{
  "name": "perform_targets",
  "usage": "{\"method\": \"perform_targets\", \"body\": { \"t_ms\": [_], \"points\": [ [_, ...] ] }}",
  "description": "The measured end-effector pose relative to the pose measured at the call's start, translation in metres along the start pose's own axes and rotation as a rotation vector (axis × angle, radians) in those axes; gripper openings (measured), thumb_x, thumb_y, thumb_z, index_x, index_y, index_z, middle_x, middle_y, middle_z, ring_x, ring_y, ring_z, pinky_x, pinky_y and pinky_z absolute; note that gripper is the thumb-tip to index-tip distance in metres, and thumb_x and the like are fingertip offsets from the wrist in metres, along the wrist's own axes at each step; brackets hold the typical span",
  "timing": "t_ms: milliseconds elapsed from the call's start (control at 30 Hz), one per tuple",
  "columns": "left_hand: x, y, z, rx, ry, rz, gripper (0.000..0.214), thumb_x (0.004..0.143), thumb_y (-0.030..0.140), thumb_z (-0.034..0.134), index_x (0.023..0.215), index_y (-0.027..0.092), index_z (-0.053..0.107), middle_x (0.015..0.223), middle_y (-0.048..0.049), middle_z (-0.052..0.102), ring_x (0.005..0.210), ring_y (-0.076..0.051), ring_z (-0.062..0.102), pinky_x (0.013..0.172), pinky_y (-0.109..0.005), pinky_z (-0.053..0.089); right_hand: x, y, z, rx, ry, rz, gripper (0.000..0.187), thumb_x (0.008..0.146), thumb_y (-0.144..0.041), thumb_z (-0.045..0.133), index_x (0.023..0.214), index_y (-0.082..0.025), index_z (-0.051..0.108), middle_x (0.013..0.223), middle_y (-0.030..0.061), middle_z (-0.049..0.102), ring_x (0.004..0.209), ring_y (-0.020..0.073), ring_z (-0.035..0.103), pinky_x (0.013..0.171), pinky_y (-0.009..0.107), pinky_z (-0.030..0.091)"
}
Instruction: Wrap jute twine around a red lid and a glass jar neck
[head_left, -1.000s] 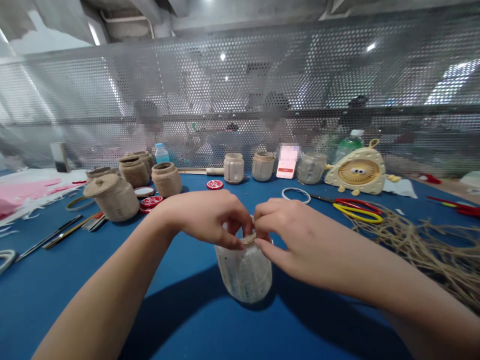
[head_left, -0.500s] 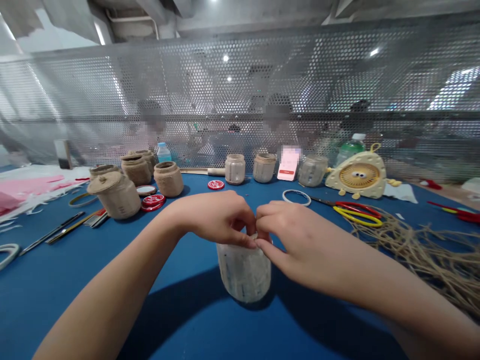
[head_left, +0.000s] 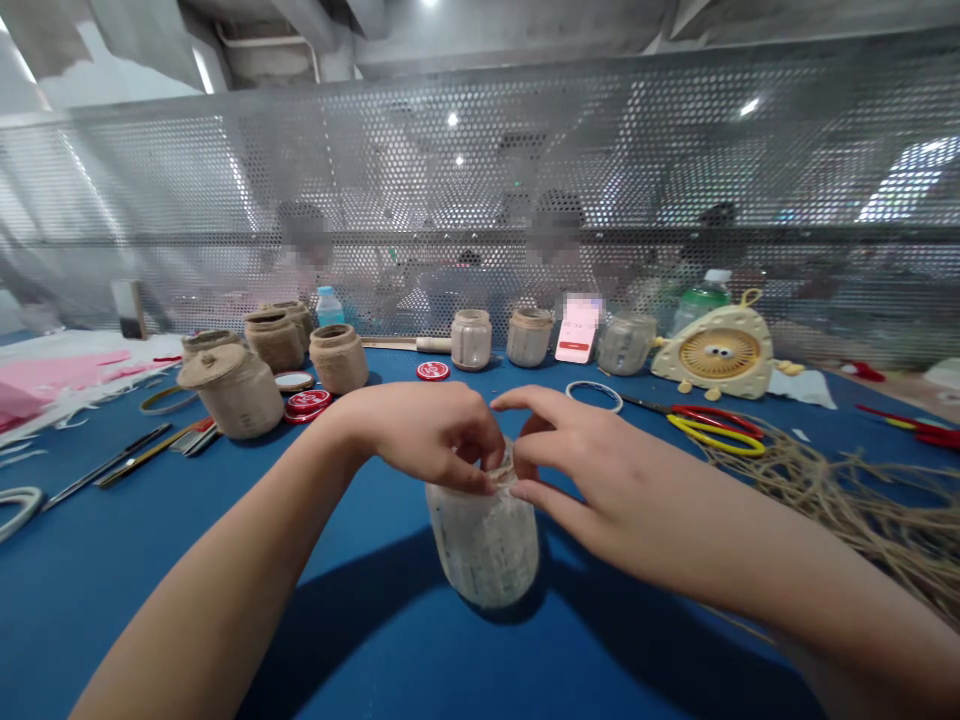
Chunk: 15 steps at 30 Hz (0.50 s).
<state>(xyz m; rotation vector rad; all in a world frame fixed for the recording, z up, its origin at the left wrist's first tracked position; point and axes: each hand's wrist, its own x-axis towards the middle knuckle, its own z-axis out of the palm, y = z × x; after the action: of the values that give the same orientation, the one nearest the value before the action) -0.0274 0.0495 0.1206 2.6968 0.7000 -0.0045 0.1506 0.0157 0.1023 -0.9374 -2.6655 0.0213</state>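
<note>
A whitish, cloudy glass jar (head_left: 486, 550) stands upright on the blue table in front of me. My left hand (head_left: 439, 435) has thumb and fingers pinched on the left of its neck. A tan strand, perhaps twine (head_left: 504, 474), shows at the neck between the hands; its ends are hidden. On the right side, my right hand (head_left: 574, 455) is at the rim with its fingers apart and the index finger lifted. Nothing shows between its fingers. The back of the neck is covered by my fingers.
Loose twine (head_left: 847, 500) lies at right beside red-and-yellow scissors (head_left: 716, 428). A white ring (head_left: 594, 395), a phone (head_left: 577, 330) and a yellow fan (head_left: 716, 350) stand or lie behind. Twine-wrapped jars (head_left: 339, 360), red lids (head_left: 307, 402) and brushes (head_left: 150, 450) are at left.
My right fingers have opened and come away from the left fingertips, index finger raised. The jar and my left fingertips have shifted slightly left.
</note>
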Motion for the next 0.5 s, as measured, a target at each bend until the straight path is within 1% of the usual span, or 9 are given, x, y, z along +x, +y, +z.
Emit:
{"method": "perform_targets", "body": {
  "t_ms": [100, 200, 367, 500],
  "points": [
    [0.001, -0.0015, 0.0001, -0.033, -0.004, -0.029, 0.012, 0.073, 0.018, 0.052, 0.07, 0.011, 0.061, 0.055, 0.0015, 0.056, 0.048, -0.006, 0.045, 0.046, -0.016, 0.031, -0.0002, 0.0004, 0.0011, -0.008, 0.007, -0.016, 0.021, 0.084, -0.022, 0.043, 0.079, -0.019, 0.063, 0.11, 0.0054, 0.051, 0.089, 0.015, 0.055, 0.08, 0.033, 0.044],
    [0.0025, -0.0035, 0.0009, -0.056, -0.003, -0.042, 0.011, 0.072, 0.018, 0.052, 0.07, 0.011, 0.06, 0.055, 0.0019, 0.055, 0.047, -0.006, 0.045, 0.045, -0.016, 0.031, 0.0013, -0.0005, 0.0012, 0.01, 0.003, -0.025, 0.02, 0.083, -0.018, 0.044, 0.079, -0.018, 0.063, 0.1, 0.0052, 0.055, 0.086, 0.0146, 0.055, 0.079, 0.032, 0.045],
    [0.0037, -0.0058, 0.0019, -0.08, -0.006, -0.054, 0.011, 0.071, 0.018, 0.052, 0.069, 0.011, 0.059, 0.055, 0.0022, 0.053, 0.048, -0.006, 0.044, 0.045, -0.016, 0.031, 0.0045, -0.0019, 0.0001, 0.02, -0.039, 0.044, 0.021, 0.081, -0.015, 0.044, 0.073, -0.017, 0.063, 0.082, 0.0037, 0.059, 0.077, 0.0138, 0.055, 0.074, 0.029, 0.043],
    [0.0041, -0.0067, 0.0023, -0.087, -0.01, -0.058, 0.011, 0.07, 0.016, 0.05, 0.069, 0.011, 0.059, 0.055, 0.0027, 0.052, 0.049, -0.006, 0.044, 0.046, -0.016, 0.032, 0.0061, -0.0016, 0.0004, 0.008, -0.036, 0.063, 0.02, 0.08, -0.014, 0.045, 0.071, -0.017, 0.064, 0.077, 0.0031, 0.06, 0.073, 0.0134, 0.054, 0.069, 0.027, 0.042]
  ]
}}
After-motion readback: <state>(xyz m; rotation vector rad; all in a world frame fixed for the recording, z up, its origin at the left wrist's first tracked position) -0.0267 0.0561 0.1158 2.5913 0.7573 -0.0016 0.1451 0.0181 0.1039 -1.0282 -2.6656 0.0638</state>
